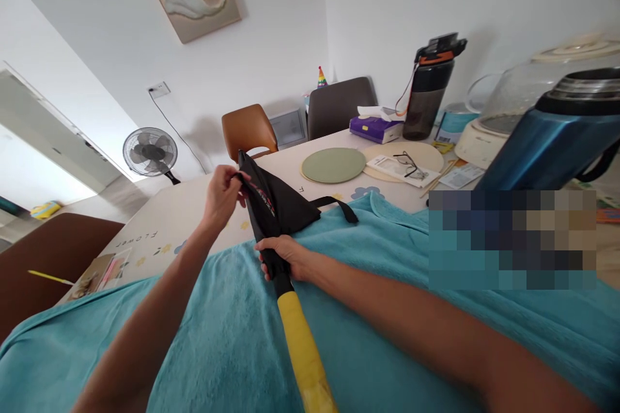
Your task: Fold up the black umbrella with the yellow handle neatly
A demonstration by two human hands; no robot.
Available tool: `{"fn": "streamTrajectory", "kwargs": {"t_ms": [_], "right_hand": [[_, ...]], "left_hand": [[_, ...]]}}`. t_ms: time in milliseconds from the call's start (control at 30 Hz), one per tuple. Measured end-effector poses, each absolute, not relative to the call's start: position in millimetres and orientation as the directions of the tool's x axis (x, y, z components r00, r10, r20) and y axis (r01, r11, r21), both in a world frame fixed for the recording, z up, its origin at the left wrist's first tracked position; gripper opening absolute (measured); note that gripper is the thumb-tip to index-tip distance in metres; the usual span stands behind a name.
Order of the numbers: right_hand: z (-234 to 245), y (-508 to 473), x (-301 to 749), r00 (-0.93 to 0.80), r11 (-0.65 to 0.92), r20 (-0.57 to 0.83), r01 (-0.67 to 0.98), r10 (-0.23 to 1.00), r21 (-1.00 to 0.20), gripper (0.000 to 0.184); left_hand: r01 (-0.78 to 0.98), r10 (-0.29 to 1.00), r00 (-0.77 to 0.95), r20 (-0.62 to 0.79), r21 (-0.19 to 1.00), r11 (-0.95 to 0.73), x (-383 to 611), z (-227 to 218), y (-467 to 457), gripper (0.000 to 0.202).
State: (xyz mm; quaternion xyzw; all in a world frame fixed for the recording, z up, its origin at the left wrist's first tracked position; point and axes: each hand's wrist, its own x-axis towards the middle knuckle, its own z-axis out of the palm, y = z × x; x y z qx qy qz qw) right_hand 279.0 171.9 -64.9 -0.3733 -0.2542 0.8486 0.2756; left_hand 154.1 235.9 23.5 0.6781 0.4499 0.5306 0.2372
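Right over the near side of a white table with a printed flower pattern (167, 222), there's a flat black fabric cover with red and white lettering (285, 200), and a long handle wrapped in yellow (305, 348) runs from its narrow end back toward the person. Left hand (227, 188) has thumb and fingers pinched together on the cover's far-left edge, basically no gap. Right hand (285, 257) is wrapped snugly around the narrow black part just above the yellow. A black webbing strap (339, 203) trails off the right corner. Underneath it's a big fluffy teal cloth (213, 335), though I can't tell if the cover actually rests on it. Farther back sit a green oval placemat (334, 165), some thin black-framed glasses (411, 166) and a purple box with white tissue (375, 130), with a tall blue metal flask (537, 135) off to the right
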Motion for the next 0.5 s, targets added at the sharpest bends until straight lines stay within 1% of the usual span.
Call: {"fn": "streamTrajectory", "kwargs": {"t_ms": [100, 200, 267, 333, 500], "right_hand": [[-63, 173, 281, -0.593, -0.741, -0.495, -0.291, 0.636, -0.605, 0.014], [-62, 174, 284, -0.623, -0.753, -0.467, -0.333, 0.628, -0.568, 0.021], [-62, 175, 286, -0.643, -0.764, -0.455, -0.347, 0.616, -0.544, 0.027], [-62, 175, 287, -0.664, -0.777, -0.449, -0.345, 0.599, -0.526, 0.029], [-63, 176, 288, -0.688, -0.799, -0.455, -0.318, 0.565, -0.510, 0.027]], "left_hand": [[0.452, 0.889, -0.069, 0.453, 0.809, -0.377, 115, 14, 218, 0.006], [0.512, 0.945, -0.080, 0.317, 0.826, -0.234, 82, -12, 202, 0.007], [0.484, 0.968, -0.061, 0.243, 0.855, -0.184, 68, -28, 195, 0.009], [0.436, 0.976, -0.066, 0.208, 0.886, -0.160, 61, -40, 192, 0.011], [0.241, 0.952, -0.204, 0.228, 0.954, -0.177, 61, -49, 191, 0.013]]}}
